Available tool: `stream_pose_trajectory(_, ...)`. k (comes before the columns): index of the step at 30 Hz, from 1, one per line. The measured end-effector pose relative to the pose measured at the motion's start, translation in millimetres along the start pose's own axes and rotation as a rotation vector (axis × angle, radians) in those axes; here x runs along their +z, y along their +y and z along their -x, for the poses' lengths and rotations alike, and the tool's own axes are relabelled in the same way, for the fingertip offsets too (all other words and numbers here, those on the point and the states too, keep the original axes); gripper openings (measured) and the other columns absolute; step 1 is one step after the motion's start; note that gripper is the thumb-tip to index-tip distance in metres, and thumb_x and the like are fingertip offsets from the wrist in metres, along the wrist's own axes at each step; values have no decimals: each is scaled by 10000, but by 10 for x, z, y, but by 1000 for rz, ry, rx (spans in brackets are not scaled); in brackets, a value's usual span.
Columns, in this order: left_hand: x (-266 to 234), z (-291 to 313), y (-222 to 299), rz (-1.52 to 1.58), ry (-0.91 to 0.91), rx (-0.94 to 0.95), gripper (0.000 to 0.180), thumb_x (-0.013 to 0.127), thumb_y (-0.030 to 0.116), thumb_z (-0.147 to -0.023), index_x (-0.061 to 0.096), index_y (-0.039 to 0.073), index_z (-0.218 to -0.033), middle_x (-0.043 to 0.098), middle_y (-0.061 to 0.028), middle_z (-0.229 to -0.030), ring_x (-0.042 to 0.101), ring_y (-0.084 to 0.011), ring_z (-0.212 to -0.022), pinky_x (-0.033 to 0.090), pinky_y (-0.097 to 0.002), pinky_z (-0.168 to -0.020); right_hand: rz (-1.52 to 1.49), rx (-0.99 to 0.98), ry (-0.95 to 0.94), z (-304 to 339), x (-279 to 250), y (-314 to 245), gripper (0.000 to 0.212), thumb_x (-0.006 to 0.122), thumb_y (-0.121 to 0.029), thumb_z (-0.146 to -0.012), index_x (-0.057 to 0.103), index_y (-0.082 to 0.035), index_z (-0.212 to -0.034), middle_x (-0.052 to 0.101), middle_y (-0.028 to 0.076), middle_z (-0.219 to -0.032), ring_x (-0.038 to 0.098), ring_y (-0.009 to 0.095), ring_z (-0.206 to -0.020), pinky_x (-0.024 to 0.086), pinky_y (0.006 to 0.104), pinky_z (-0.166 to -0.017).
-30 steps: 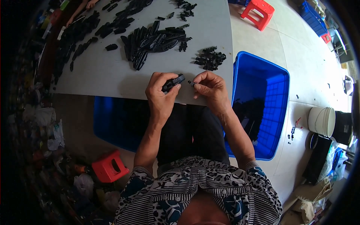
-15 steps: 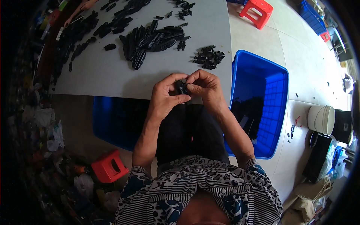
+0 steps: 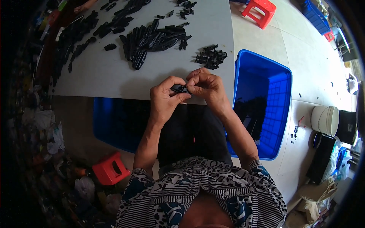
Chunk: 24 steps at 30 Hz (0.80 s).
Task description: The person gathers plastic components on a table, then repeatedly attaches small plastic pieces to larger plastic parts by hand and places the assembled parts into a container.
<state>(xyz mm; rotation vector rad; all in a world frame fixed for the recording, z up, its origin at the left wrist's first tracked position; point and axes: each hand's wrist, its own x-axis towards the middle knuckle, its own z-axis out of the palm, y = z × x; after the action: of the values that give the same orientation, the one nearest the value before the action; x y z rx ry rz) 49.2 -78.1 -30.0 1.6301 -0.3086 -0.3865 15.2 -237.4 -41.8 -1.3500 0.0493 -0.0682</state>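
Over the near edge of the grey table (image 3: 106, 79), a small black plastic part (image 3: 178, 88) is held between both my hands. My left hand (image 3: 164, 98) is closed on its left end, thumb below and fingers above. With thumb and forefinger my right hand (image 3: 209, 88) pinches its right end; whether a smaller piece sits in that pinch is hidden by the fingertips. Beyond my hands lies a heap of long black plastic parts (image 3: 150, 41). A smaller pile of black clip-like pieces (image 3: 211, 57) rests near the table's right edge.
A deep blue bin (image 3: 279, 110) stands right of the table, and another blue bin (image 3: 102, 121) is partly under it. Red stools (image 3: 110, 168) stand at lower left and far right. More black parts (image 3: 78, 34) spread leftward, near another person's hand (image 3: 84, 6). A white bucket (image 3: 324, 119) is at right.
The black part has turned from a tilted pose to lie more level between my hands. My right fingers have shifted along its end. The other person's hand has moved back.
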Motion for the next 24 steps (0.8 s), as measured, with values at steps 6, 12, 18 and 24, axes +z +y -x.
stream_pose_trajectory(6, -18, 42, 73, 128, -20, -31, 161, 651, -52, -792, 623, -21, -948, 643, -63, -797, 635, -102, -684, 544, -221, -580, 196, -68, -29, -31, -49, 73, 36, 677, 7, -727, 654, -11, -747, 546, 67, -939, 539, 150, -904, 432, 275, -784)
stream_pose_trajectory(12, -90, 87, -41, 122, 22, -36, 91, 573, -16, -840, 614, -31, -920, 637, -75, -792, 642, -124, -639, 530, -229, -536, 344, -130, -4, 50, 96, 65, 85, 660, -57, -748, 611, 7, -775, 560, 143, -844, 547, 284, -848, 438, 347, -733)
stream_pose_trajectory(18, -67, 194, 54, 167, 80, -26, 67, 569, -23, -846, 606, -38, -900, 625, -69, -762, 639, -128, -607, 519, -214, -510, 432, 8, -136, 97, 124, -72, 193, 664, -129, -788, 566, 35, -816, 583, 189, -788, 585, 344, -729, 446, 397, -644)
stream_pose_trajectory(24, -168, 316, 3, 201, 111, 36, 55, 563, -5, -850, 605, -25, -881, 618, -75, -726, 627, -131, -561, 495, -206, -486, 509, -77, -188, 151, 185, -58, 169, 666, -120, -809, 587, 22, -859, 592, 107, -722, 582, 231, -651, 448, 328, -593)
